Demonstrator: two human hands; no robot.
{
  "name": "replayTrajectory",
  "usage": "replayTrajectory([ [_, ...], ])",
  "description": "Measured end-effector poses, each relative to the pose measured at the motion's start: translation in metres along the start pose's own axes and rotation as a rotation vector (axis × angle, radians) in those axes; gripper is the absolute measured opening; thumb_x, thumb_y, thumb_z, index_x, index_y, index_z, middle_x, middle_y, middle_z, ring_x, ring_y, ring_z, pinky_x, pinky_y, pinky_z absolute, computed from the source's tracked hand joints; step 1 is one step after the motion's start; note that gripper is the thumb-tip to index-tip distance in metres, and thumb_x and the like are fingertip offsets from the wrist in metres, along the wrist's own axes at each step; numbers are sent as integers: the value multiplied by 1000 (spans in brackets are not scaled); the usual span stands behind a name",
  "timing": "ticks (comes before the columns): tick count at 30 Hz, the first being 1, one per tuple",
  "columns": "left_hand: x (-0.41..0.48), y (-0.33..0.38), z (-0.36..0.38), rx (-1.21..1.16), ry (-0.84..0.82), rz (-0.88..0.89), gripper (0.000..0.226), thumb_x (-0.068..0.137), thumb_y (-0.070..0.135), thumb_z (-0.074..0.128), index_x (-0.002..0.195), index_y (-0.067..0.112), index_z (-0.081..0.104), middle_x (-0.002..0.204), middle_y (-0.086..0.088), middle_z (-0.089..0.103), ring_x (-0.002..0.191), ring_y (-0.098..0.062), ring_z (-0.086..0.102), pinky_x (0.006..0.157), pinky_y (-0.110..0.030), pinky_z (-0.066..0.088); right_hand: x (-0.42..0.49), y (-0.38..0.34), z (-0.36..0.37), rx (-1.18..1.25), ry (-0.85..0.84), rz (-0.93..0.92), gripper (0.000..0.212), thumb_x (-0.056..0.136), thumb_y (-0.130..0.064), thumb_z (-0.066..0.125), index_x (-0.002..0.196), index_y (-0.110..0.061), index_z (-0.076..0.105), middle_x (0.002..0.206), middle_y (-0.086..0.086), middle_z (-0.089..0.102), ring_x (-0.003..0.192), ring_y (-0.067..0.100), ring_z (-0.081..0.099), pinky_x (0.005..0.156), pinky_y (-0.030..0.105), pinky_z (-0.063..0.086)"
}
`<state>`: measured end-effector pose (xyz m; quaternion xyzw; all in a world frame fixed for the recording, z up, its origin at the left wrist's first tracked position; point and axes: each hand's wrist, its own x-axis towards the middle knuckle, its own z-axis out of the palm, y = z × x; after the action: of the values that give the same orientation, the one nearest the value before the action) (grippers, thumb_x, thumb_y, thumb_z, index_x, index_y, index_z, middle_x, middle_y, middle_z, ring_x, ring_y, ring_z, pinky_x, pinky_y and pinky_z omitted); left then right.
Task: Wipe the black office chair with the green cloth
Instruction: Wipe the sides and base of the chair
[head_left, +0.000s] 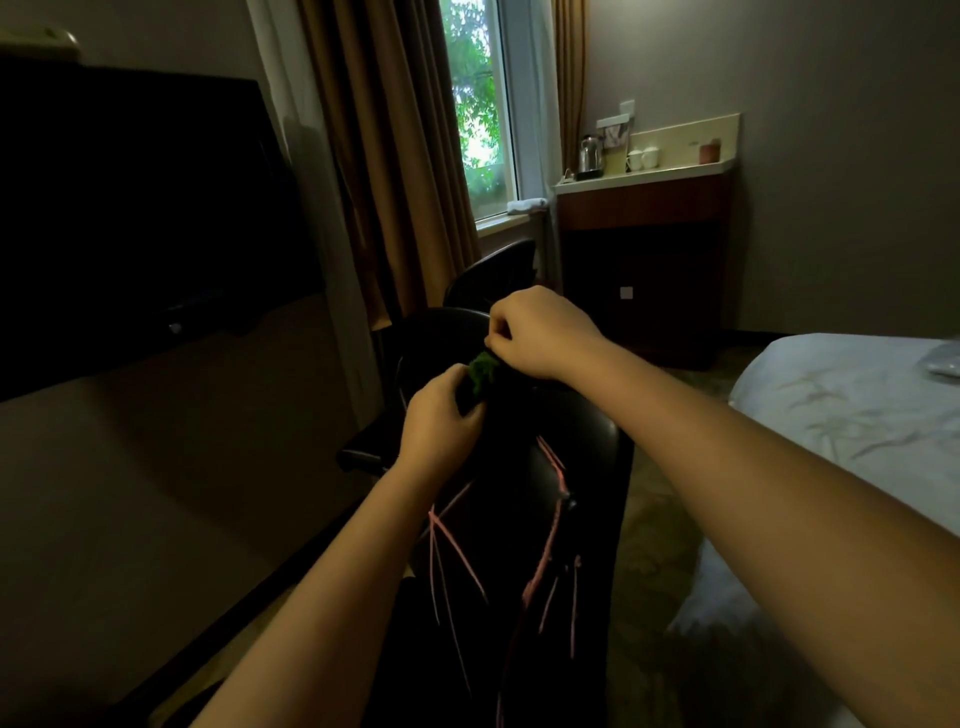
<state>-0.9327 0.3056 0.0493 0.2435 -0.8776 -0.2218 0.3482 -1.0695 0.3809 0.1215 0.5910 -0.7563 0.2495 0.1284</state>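
Note:
The black office chair (587, 457) stands in the middle of the dim room, its backrest towards me with torn pinkish seams showing. A small green cloth (482, 370) is bunched above the backrest between both hands. My left hand (441, 423) grips the cloth's lower end with curled fingers. My right hand (540, 332) pinches its upper end, knuckles up. Most of the cloth is hidden by the fingers and the dark.
A long brown desk (156, 467) with a dark TV (130, 208) runs along the left. A second black chair (493, 270) stands by the curtained window (478, 104). A cabinet (644, 270) with a kettle and cups is behind. A white bed (852, 415) is on the right.

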Motion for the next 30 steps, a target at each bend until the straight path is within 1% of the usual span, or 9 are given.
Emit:
replayTrajectory([
  [3,-14,11,-2,-4,-30,39,22,90,9,63,111,16,60,96,8,59,90,-10,57,75,-22,42,-4,-2,-3,12,1,21,15,92,-30,58,84,-21,68,83,-2,64,78,18,60,64,31,48],
  [6,-31,22,-4,-16,-56,77,19,90,11,64,108,16,60,96,7,61,91,-13,60,73,-22,44,-9,-5,-6,-1,3,32,15,93,-29,58,85,-21,67,84,-3,63,80,19,60,64,30,46],
  [11,-62,42,-4,-35,-77,90,27,89,14,66,115,15,60,108,1,65,100,-16,61,82,-27,48,-23,-12,-14,-3,-7,69,13,93,-29,57,85,-23,65,88,-1,62,84,21,60,73,38,54],
  [14,-80,55,-7,-44,-89,96,27,90,14,67,116,13,59,110,-3,65,102,-19,61,87,-35,51,-36,-17,-19,-17,57,79,16,94,-28,55,86,-19,66,85,0,62,82,22,61,72,39,54],
  [18,-112,74,-5,-77,-67,119,26,89,15,67,114,10,59,109,-5,65,101,-21,62,86,-38,52,-50,-23,-27,-46,126,93,19,95,-26,54,92,-14,68,87,3,65,81,23,61,70,40,54],
  [22,-136,85,-6,-74,-46,147,26,88,15,69,110,7,60,107,-8,65,101,-24,62,85,-43,52,-58,-29,-32,-20,152,116,20,95,-23,54,92,-11,69,89,6,67,82,25,62,72,41,54],
  [26,-148,89,-7,-155,-18,118,35,87,18,72,114,10,51,106,-1,63,97,-16,63,81,-39,56,-63,-29,-31,-38,114,106,19,95,-24,54,90,-13,68,82,1,61,81,23,60,68,37,52],
  [28,-151,90,-8,-235,-26,75,51,86,22,73,127,15,44,117,3,59,108,-10,60,88,-31,56,-63,-28,-30,-42,111,103,20,95,-25,53,90,-13,68,81,1,59,81,24,60,65,33,48],
  [30,-149,92,-9,-223,-40,77,54,87,28,73,133,18,47,122,2,62,111,-10,60,92,-30,55,-62,-29,-29,-53,100,100,20,95,-25,53,90,-13,68,83,2,60,81,25,60,63,32,46],
])
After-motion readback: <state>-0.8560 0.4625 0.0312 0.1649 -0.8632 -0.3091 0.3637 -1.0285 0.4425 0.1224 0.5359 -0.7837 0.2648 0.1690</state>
